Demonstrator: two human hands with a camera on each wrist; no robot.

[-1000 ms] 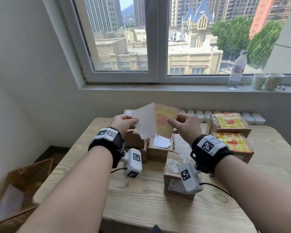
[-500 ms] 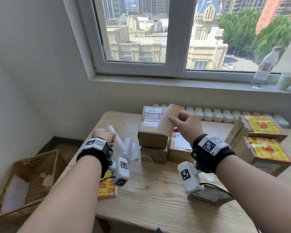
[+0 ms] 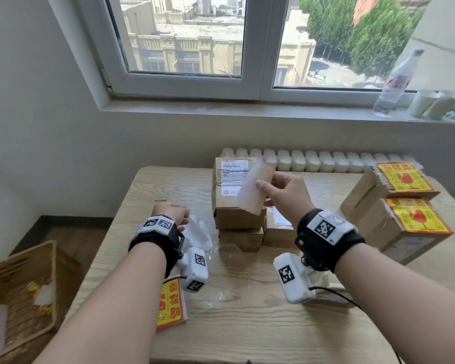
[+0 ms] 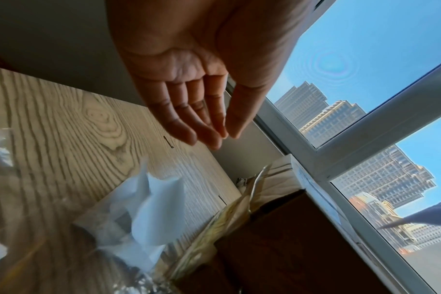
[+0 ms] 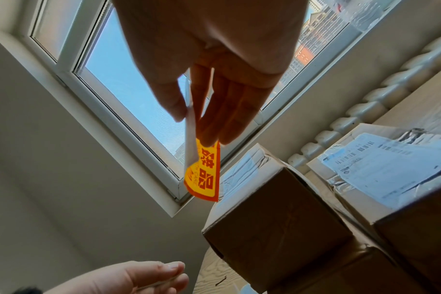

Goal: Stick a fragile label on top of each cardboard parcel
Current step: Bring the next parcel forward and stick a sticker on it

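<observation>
Label for fragile goods, pinched at one edge between thumb and fingers of right grip, hanging in the air just in front of the top parcel, pale back toward the head camera, not yet touching cardboard. Printed face clear from the right wrist: red Chinese characters on yellow inside an orange-red border, plus small Latin lettering ending in "CARE".

Left grip low and to the left of the top parcel, fingers straight and loosely together from the left wrist, holding nothing; crumpled white backing paper just beneath it on the worktop.

Progress, judged from the layout: well to the right of the top parcel, two labelled parcels already done, each topped with a yellow sticker bearing a red goblet mark. Still bare: the top parcel itself and two lower parcels under and beside it. Possibly one more behind the right wrist camera, too hidden to tell. So under half finished, pressing down of this sticker likely next.

White shipping slip on the top parcel's lid, print too small to read. Spare stack of labels toward the near edge, left of the top parcel, same red-on-yellow characters. Wicker basket on the floor far left; plastic bottle on the sill beyond.
</observation>
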